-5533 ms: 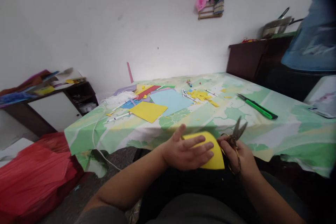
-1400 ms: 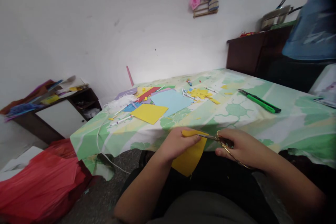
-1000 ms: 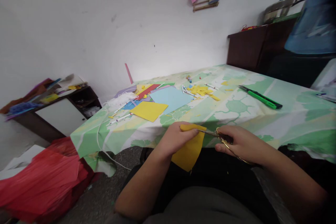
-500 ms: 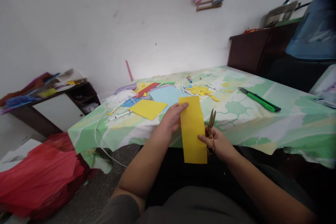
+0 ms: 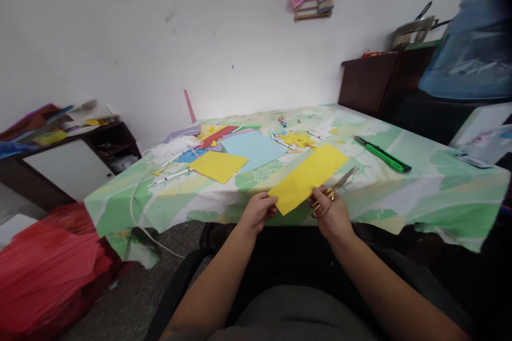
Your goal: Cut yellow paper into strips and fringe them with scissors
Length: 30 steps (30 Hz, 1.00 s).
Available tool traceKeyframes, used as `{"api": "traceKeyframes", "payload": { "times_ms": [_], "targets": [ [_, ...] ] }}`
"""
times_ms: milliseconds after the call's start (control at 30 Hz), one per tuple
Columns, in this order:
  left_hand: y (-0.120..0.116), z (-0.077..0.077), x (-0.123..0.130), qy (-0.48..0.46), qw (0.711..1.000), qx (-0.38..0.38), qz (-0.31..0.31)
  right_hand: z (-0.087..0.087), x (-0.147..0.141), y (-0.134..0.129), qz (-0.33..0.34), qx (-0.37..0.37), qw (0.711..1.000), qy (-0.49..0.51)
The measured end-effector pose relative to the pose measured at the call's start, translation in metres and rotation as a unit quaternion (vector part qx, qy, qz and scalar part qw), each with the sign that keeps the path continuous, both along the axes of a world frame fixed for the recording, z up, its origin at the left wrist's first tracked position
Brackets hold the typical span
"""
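Note:
A long yellow paper strip [image 5: 308, 177] is held slanting over the table's front edge. My left hand [image 5: 257, 213] pinches its lower left corner. My right hand [image 5: 331, 213] holds gold scissors [image 5: 334, 192], and its thumb and fingers touch the strip's lower edge. The scissor blades point up and to the right, close together. Beyond the strip lie small yellow paper pieces [image 5: 298, 139] in a heap, and a yellow sheet [image 5: 219, 165] lies to the left beside a light blue sheet [image 5: 254, 149].
A green and black cutter [image 5: 384, 155] lies on the patterned tablecloth [image 5: 208, 203] at right. White string [image 5: 176, 146], markers and coloured paper are at left. A red plastic bag [image 5: 52, 272] sits low at left, and a dark cabinet [image 5: 368, 82] stands at the back right.
The yellow strip has turned from upright to slanting up to the right. My left hand has moved down to its lower corner, and the scissors now tilt right. The view has shifted slightly.

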State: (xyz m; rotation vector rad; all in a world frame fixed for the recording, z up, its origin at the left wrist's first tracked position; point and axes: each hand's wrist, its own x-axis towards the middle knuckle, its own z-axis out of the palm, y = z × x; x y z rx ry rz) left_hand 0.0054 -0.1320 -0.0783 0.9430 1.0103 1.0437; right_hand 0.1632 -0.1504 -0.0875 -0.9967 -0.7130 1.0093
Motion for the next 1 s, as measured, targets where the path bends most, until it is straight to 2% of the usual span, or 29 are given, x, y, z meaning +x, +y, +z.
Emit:
{"api": "traceKeyframes", "payload": {
  "times_ms": [133, 300, 367, 467, 567, 633, 667, 700, 733, 767, 833, 933, 1000],
  "targets": [
    [0.01, 0.002, -0.023, -0.019, 0.995, -0.007, 0.098, -0.008, -0.003, -0.013, 0.046, -0.064, 0.997, 0.0],
    [0.017, 0.018, -0.056, -0.041, 0.989, -0.028, 0.141, -0.028, 0.001, -0.032, 0.109, -0.143, 0.98, -0.08],
    [0.017, 0.02, -0.065, -0.06, 0.981, -0.023, 0.181, -0.035, 0.0, -0.035, 0.144, -0.174, 0.968, -0.11],
    [0.009, 0.01, -0.066, -0.096, 0.956, 0.01, 0.278, -0.044, -0.006, -0.033, 0.185, -0.209, 0.952, -0.129],
    [-0.009, -0.018, -0.051, -0.111, 0.928, 0.028, 0.354, -0.049, -0.013, -0.031, 0.213, -0.211, 0.944, -0.141],
    [-0.022, -0.037, -0.034, -0.109, 0.934, 0.015, 0.341, -0.049, -0.015, -0.031, 0.225, -0.199, 0.942, -0.149],
    [-0.027, -0.044, -0.024, -0.106, 0.943, 0.002, 0.315, -0.049, -0.016, -0.031, 0.229, -0.193, 0.942, -0.154],
    [-0.031, -0.048, -0.015, -0.104, 0.957, -0.017, 0.268, -0.049, -0.016, -0.031, 0.233, -0.187, 0.941, -0.161],
    [-0.032, -0.048, -0.005, -0.099, 0.976, -0.04, 0.19, -0.049, -0.016, -0.032, 0.236, -0.182, 0.94, -0.169],
    [-0.032, -0.044, 0.003, -0.1, 0.986, -0.039, 0.126, -0.048, -0.015, -0.033, 0.238, -0.179, 0.938, -0.178],
    [-0.025, -0.029, 0.019, -0.091, 0.992, -0.026, 0.084, -0.048, -0.014, -0.034, 0.24, -0.177, 0.933, -0.201],
    [-0.008, 0.0, 0.033, -0.09, 0.989, -0.02, 0.117, -0.047, -0.012, -0.035, 0.232, -0.182, 0.926, -0.236],
    [0.002, 0.011, 0.038, -0.108, 0.982, -0.043, 0.146, -0.046, -0.012, -0.035, 0.228, -0.181, 0.923, -0.251]
  ]
}}
